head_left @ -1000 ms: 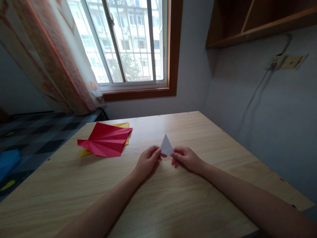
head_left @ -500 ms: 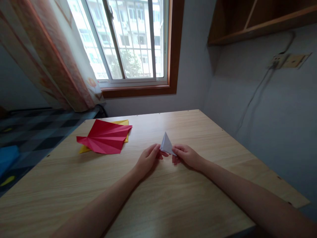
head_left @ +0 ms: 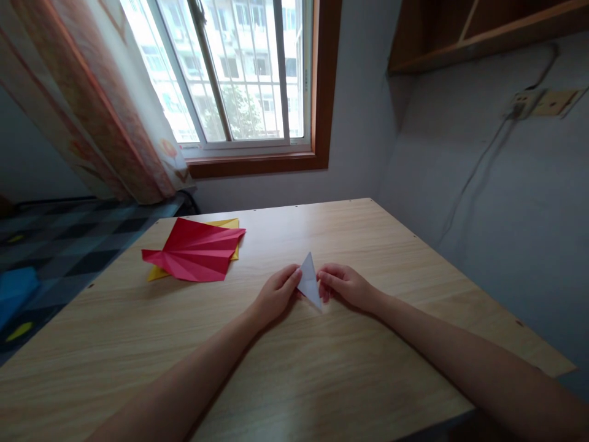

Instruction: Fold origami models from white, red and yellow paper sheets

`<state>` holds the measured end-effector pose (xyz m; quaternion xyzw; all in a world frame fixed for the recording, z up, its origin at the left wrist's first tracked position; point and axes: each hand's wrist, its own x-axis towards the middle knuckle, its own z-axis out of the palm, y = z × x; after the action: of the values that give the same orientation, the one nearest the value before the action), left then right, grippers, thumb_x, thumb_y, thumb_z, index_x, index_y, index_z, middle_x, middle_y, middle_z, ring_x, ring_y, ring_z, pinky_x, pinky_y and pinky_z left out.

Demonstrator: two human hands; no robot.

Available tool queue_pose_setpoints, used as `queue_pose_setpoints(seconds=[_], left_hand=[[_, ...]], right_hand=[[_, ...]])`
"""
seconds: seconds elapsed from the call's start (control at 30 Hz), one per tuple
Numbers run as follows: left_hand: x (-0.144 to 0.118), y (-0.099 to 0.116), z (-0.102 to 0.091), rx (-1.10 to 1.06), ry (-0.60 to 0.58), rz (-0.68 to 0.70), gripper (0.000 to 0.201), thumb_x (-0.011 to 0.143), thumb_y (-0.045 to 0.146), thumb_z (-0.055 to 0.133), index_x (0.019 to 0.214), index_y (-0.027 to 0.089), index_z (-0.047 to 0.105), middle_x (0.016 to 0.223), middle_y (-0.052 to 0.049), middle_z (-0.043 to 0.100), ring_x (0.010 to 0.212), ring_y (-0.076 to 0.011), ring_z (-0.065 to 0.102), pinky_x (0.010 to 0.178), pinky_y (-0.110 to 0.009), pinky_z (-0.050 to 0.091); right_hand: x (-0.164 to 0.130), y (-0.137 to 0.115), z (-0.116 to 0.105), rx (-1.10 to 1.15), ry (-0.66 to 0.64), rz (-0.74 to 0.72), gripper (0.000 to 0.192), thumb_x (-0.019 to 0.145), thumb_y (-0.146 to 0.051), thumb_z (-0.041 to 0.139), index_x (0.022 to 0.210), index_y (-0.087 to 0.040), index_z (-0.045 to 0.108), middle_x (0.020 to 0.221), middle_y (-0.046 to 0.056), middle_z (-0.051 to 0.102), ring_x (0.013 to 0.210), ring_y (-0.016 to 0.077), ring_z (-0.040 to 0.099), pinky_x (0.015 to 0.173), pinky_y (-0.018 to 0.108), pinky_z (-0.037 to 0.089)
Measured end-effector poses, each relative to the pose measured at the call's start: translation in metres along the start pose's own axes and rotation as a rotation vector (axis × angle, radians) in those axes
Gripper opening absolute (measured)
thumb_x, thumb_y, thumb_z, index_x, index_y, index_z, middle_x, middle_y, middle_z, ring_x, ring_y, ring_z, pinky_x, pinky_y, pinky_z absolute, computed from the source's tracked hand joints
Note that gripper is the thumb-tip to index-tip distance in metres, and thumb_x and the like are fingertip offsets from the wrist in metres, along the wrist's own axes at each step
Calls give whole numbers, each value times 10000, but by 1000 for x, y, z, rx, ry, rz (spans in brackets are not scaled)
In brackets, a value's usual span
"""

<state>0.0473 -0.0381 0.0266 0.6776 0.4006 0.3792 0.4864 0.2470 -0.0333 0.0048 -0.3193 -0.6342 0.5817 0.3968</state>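
White paper (head_left: 309,281): small folded triangle with sharp creases, pinched between both hands just above the tabletop (head_left: 368,245); its lower edges are partly hidden by fingertips. Left hand (head_left: 275,296): curled, fingers closed on the paper's left edge. Right hand (head_left: 346,286): likewise closed on the right edge. Red paper (head_left: 196,250): pleated, matte, lying over a yellow sheet (head_left: 229,224) that is mostly covered. Tabletop: pale wood grain.

A small white folded paper triangle (head_left: 309,281) stands tilted just above the wooden table, one point up, its lower point slanting down to the right.
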Motion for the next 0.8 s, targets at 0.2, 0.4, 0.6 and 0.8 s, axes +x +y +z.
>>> queue_pose_setpoints(seconds=[0.2, 0.4, 0.6, 0.8], left_hand=[[-1, 1, 1, 36, -50, 8, 383, 912, 549, 450, 783, 196, 523, 638, 33, 495, 615, -143, 473, 608, -268, 401], [1, 0, 0, 11, -22, 2, 408, 890, 586, 466, 755, 201, 487, 651, 41, 445, 614, -132, 404, 587, -264, 370], [1, -1, -1, 22, -8, 13, 402, 897, 571, 466, 762, 194, 501, 683, 30, 465, 656, -141, 425, 633, -274, 395], [0, -1, -1, 69, 0, 29, 393, 918, 549, 452, 743, 200, 496, 667, 24, 473, 650, -148, 428, 640, -280, 396]], right_hand=[[-2, -2, 6, 31, -4, -5, 397, 818, -560, 676, 867, -167, 643, 729, 11, 666, 606, 124, 594, 591, 252, 487], [-2, -1, 12, 42, -14, -21, 365, 849, -525, 658, 894, -162, 653, 738, 13, 666, 610, 119, 598, 600, 247, 488], [-2, 0, 12, 34, -6, -34, 353, 855, -516, 652, 895, -166, 650, 747, 12, 666, 606, 118, 603, 591, 243, 491], [-2, -3, 11, 26, 4, -18, 309, 843, -471, 660, 863, -162, 659, 742, 7, 661, 600, 119, 609, 592, 245, 494]])
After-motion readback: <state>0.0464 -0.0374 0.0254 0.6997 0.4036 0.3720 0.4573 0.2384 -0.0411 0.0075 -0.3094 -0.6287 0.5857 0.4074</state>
